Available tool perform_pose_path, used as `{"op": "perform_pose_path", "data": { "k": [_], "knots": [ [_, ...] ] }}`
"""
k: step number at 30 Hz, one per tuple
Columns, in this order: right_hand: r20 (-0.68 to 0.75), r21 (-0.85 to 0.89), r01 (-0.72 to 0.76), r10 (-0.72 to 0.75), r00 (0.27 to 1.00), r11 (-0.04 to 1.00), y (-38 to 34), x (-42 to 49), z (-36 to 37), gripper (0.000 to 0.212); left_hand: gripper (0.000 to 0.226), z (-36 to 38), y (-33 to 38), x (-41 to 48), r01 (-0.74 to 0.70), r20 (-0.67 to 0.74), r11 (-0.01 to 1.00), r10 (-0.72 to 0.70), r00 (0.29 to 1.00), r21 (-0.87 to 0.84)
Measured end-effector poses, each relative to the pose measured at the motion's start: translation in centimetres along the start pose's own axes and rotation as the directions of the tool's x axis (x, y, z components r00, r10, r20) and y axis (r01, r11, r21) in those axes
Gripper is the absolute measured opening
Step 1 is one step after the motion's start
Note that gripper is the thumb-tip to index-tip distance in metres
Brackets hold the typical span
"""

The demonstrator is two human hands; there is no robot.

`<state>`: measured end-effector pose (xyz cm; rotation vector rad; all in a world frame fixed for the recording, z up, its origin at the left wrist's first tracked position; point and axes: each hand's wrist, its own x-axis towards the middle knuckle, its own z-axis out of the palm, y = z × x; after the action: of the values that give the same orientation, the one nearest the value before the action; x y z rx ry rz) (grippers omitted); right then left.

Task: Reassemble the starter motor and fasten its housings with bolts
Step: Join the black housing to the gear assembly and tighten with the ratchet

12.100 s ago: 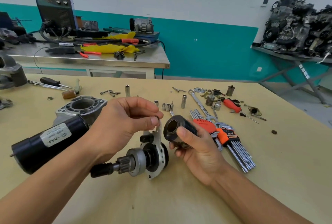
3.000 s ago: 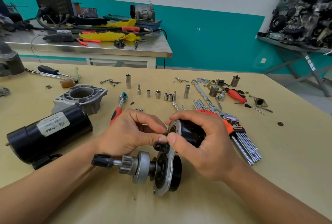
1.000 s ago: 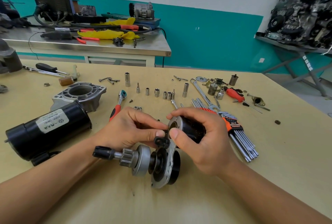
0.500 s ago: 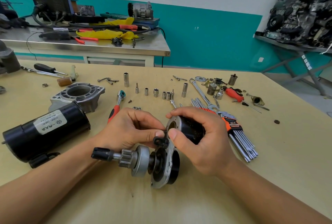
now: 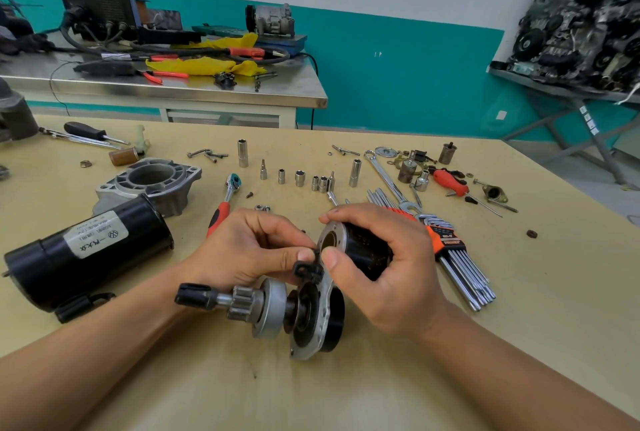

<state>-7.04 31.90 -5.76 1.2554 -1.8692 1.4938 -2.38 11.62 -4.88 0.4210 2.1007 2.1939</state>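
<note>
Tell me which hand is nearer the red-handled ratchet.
Left. The left hand, pinching a small black part, sits beside the ratchet handle; the right hand is farther right, gripping the black cylinder.

Head view, forward-down, close over table (image 5: 519, 292).

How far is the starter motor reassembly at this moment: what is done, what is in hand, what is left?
Done: the toothed pinion shaft sits through the silver mounting plate. In hand: the right hand holds the black cylindrical solenoid against that plate, and the left hand pinches the small black lever at its mouth. Left: the black labelled motor body and grey cast housing lie apart, unbolted.
</note>
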Motion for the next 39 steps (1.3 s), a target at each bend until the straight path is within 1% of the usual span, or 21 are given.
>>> {"op": "perform_pose_path", "data": {
  "k": [3,13,21,26,27,30,32,35,36,37,39],
  "knots": [
    [-0.009,-0.015,0.037,-0.037,0.999,0.999,0.1,0.0,0.1,0.035,0.041,0.0,0.0,0.0,-0.007,0.005,1.0,0.007,1.0,-0.006],
    [-0.027,-0.055,0.14,-0.142,0.99,0.989,0.5,0.1,0.4,0.042,0.033,-0.2,-0.2,0.0,-0.002,0.035,0.999,0.004,0.999,-0.053],
    [-0.054,-0.102,0.225,-0.231,0.971,0.969,0.9,0.1,0.5,0.05,0.034,-0.2,-0.4,-0.1,0.004,0.018,0.996,-0.003,1.0,-0.086],
    [-0.054,-0.058,0.185,-0.188,0.981,0.981,1.1,-0.1,0.4,0.042,0.02,0.1,-0.5,0.0,0.02,-0.007,0.994,-0.021,1.0,-0.108],
    [-0.052,-0.038,0.169,-0.171,0.984,0.985,1.1,-0.1,0.3,0.043,0.022,0.2,-0.5,0.0,0.029,-0.009,0.992,-0.03,0.999,-0.125],
    [-0.055,-0.015,0.136,-0.137,0.989,0.991,0.9,0.1,0.0,0.044,0.04,0.5,-0.3,-0.1,0.042,-0.016,0.985,-0.045,0.999,-0.169],
    [-0.041,-0.058,0.104,-0.106,0.993,0.993,0.6,0.3,0.0,0.043,0.039,0.6,-0.2,-0.1,0.036,-0.015,0.985,-0.039,0.999,-0.171],
    [0.034,-0.169,0.013,-0.008,0.999,0.986,0.1,0.5,-0.1,0.043,0.02,0.7,-0.2,0.0,0.025,-0.054,0.988,-0.034,0.998,-0.152],
    [0.061,-0.209,-0.009,0.022,0.998,0.978,0.0,0.5,-0.1,0.043,0.018,0.8,-0.2,0.0,0.028,-0.069,0.989,-0.038,0.997,-0.143],
    [0.082,-0.236,-0.024,0.044,0.996,0.971,-0.1,0.6,-0.2,0.045,0.021,0.8,-0.1,0.0,0.028,-0.073,0.99,-0.038,0.997,-0.137],
    [0.108,-0.25,-0.043,0.072,0.992,0.967,-0.5,0.8,-0.3,0.045,0.037,0.8,0.1,-0.1,0.022,-0.068,0.992,-0.031,0.997,-0.127]
  ]
}}
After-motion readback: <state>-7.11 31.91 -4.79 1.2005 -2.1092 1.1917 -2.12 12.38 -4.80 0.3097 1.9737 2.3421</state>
